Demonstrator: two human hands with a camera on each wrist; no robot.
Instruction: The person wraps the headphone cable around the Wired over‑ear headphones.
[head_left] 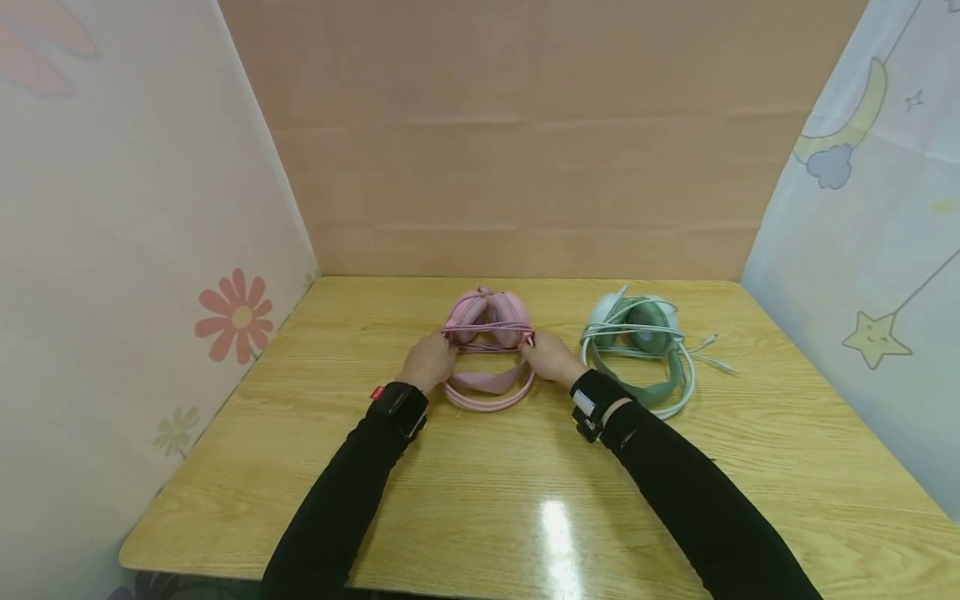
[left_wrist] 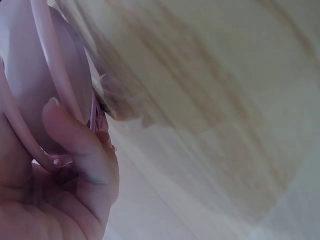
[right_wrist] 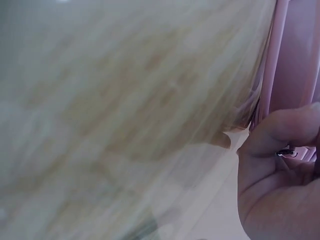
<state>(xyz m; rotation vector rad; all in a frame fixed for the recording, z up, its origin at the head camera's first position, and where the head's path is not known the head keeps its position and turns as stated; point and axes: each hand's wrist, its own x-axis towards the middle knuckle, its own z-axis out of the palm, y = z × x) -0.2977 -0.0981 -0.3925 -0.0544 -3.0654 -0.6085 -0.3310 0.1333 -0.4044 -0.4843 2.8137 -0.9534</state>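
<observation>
A pair of pink headphones (head_left: pixel 467 317) lies on the wooden table (head_left: pixel 480 475), ear cups toward the back and headband toward the person. Its thin pink cable is wound across, just below the cups. My left hand (head_left: pixel 429 362) grips the left side of the headband, close to the cup. On the opposite side my right hand (head_left: pixel 551 358) holds the band at the same height. In the left wrist view, the thumb (left_wrist: pixel 75 132) presses along the pink band with the fingers curled beneath. The right wrist view shows bent fingers at the pink frame (right_wrist: pixel 274 60).
Green and white headphones (head_left: pixel 652 325) lie to the right of the right hand, wrapped in a white cable (head_left: pixel 686 392) whose plug ends stick out rightward. A brown panel (head_left: pixel 525 167) rises behind the table, with patterned sheets on both sides.
</observation>
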